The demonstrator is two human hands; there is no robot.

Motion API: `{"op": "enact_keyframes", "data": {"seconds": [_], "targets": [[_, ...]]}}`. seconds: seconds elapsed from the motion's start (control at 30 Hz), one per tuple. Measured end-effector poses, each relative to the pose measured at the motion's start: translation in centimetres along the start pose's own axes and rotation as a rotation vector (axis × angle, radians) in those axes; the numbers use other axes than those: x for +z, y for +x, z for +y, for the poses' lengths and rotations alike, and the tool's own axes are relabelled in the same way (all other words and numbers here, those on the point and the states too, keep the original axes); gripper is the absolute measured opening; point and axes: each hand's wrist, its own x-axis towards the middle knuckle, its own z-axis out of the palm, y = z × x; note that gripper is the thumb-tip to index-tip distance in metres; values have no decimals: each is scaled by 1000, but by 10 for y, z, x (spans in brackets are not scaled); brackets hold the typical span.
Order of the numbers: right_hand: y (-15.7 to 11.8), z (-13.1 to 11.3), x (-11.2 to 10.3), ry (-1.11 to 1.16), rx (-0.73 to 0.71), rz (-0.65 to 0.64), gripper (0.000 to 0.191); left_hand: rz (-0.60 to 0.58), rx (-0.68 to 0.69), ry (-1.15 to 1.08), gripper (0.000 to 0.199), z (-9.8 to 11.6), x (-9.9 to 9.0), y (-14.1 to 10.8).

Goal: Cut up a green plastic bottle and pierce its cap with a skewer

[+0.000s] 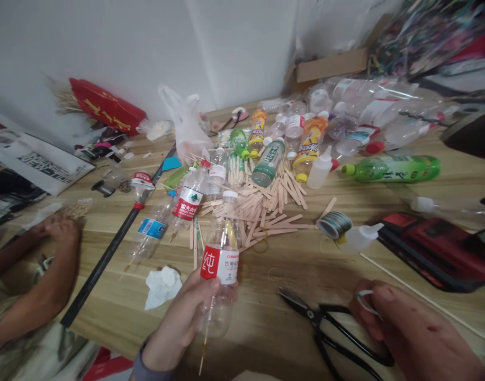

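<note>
My left hand (pixel 187 307) is wrapped round the lower part of a clear plastic bottle (pixel 225 233), which stands nearly upright with a white cap and a red-and-white label. A thin stick (pixel 204 344) pokes out below that bottle. At the lower right, my right hand (pixel 409 317) is closed, its fingers pinching a thin pale loop (pixel 367 301) whose material I cannot make out. Black-handled scissors (pixel 314 316) lie on the table between my hands, blades apart, partly beneath my right hand. A crumpled white tissue (pixel 163 286) is just left of my left wrist.
Wooden craft sticks (pixel 270 211) are heaped mid-table, with several bottles behind. A red-and-black tool (pixel 429 254), a spool (pixel 334 225) and a squeeze bottle (pixel 357 238) sit to the right. A person's arm (pixel 47 286) rests at the left beside a black bar (pixel 107 259).
</note>
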Motion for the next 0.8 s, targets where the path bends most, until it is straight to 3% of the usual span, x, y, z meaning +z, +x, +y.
{"op": "enact_keyframes", "data": {"seconds": [0.1,0.43,0.7,0.8], "targets": [[-1,4,4,44,49,-104,50,-11,-10,0,59,-1,2,1],[-9,-6,25,-26,-21,-200,56,-70,-27,-9,62,-6,5,1],[-6,3,14,6,36,-153,52,-50,-8,-10,55,-7,-1,2],[-8,4,9,65,139,-38,51,-41,-6,-20,55,-7,-4,4]]}}
